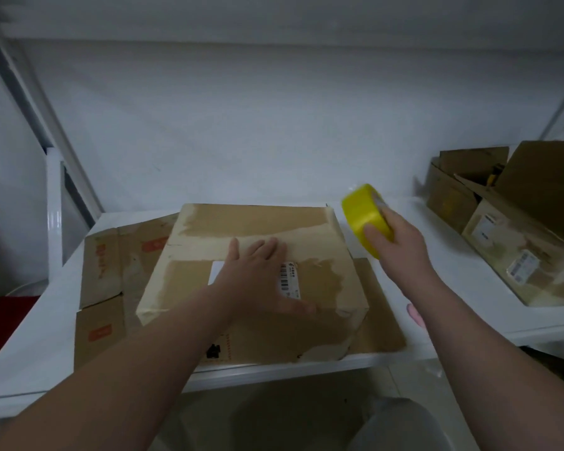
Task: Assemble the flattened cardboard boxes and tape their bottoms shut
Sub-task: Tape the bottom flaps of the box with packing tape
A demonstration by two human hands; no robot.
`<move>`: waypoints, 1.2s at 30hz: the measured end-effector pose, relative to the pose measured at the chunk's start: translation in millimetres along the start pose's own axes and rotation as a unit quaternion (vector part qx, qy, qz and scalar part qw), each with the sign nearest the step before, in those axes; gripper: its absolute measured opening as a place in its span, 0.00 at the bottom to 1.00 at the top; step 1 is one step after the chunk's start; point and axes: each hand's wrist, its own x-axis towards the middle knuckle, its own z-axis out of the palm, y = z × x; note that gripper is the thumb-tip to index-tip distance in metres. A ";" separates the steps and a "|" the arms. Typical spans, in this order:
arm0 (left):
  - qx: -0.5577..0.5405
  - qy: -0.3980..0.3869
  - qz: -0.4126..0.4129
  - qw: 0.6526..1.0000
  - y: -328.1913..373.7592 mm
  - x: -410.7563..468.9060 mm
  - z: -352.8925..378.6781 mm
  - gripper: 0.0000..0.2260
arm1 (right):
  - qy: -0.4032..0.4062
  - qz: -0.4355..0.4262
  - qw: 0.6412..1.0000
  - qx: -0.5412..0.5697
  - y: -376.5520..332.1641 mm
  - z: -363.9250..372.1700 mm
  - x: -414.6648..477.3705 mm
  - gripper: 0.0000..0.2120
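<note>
An assembled brown cardboard box (323, 249) stands on the white table with its flaps closed on top, old tape marks and a barcode label showing. My left hand (258, 271) presses flat on the closed flaps with straight fingers. My right hand (394, 236) grips a yellow roll of tape (360, 209), held in the air just off the box's right far corner. Flattened cardboard boxes (105, 275) lie under and to the left of the box.
The white table (437, 255) runs left to right along a white wall. At the right stand open cardboard boxes (502, 229) with labels. A small pink object (415, 315) lies near the table's front right edge. A red surface (4, 317) shows at lower left.
</note>
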 end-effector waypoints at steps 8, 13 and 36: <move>-0.030 0.009 -0.023 0.999 0.1 -4.0 2.1 0.61 | -0.056 0.053 0.958 0.277 -69.6 40.1 0.1 0.05; -0.031 -0.043 -0.023 0.998 -35.1 -11.6 -3.8 0.60 | -0.052 0.052 0.956 0.285 -69.2 33.9 10.4 0.07; -0.209 0.069 -0.048 0.974 -46.3 -13.2 -16.4 0.33 | -0.064 0.011 0.982 0.180 -55.0 84.3 -8.2 0.35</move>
